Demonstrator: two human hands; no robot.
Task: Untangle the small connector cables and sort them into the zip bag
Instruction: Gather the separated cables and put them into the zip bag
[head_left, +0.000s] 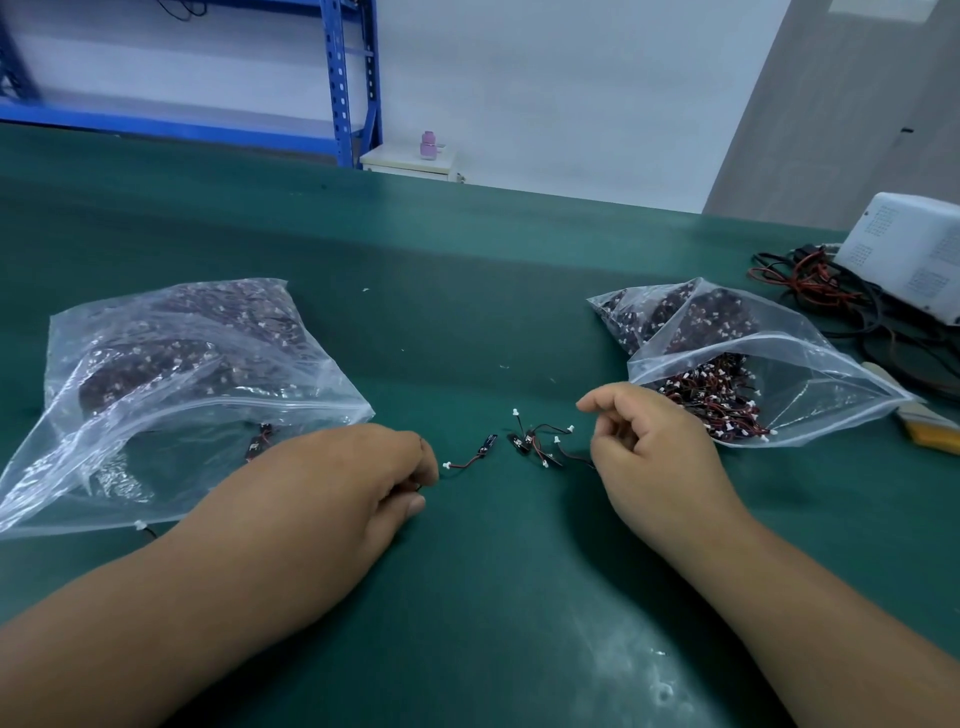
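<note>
Connector cables (535, 442) lie loose on the green mat (467, 322) between my hands. My left hand (358, 483) curls fingers to thumb; whether they pinch a wire, I cannot tell. My right hand (654, 452) hangs loosely curled, empty, beside the open zip bag (810, 358). Behind stands blue shelving (337, 78).

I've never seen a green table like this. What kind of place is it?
Probably an electronics workshop or small factory: green work mat, zip bags of connector cables, blue metal shelving behind.

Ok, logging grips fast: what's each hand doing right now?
Left hand: grip pinched closed; contents cannot be told.
Right hand: loosely curled; a thin red-and-black connector cable runs under it, held or not cannot be told.
</note>
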